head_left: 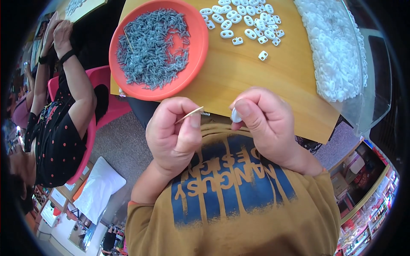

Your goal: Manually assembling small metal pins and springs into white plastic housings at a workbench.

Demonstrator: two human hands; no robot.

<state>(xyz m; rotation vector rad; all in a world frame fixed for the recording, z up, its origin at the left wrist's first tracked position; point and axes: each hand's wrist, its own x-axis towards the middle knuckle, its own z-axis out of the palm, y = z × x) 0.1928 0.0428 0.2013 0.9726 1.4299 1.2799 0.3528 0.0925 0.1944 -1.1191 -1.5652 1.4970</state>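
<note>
From where I stand, both hands hang just over the worktop's near edge. The left hand pinches a thin stick between thumb and forefinger, with a small spring poking out at its tip. The right hand has a white oval nipped narrowly between thumb and finger, apart from the spring. A red tray heaped with grey springs crowds the left edge, a second stick lying on the heap. White pieces scatter toward the far edge, one lying nearer the hands. A clear bin, piled with more ovals, takes up the right edge. Off to the left, someone sits in a pink chair.
</note>
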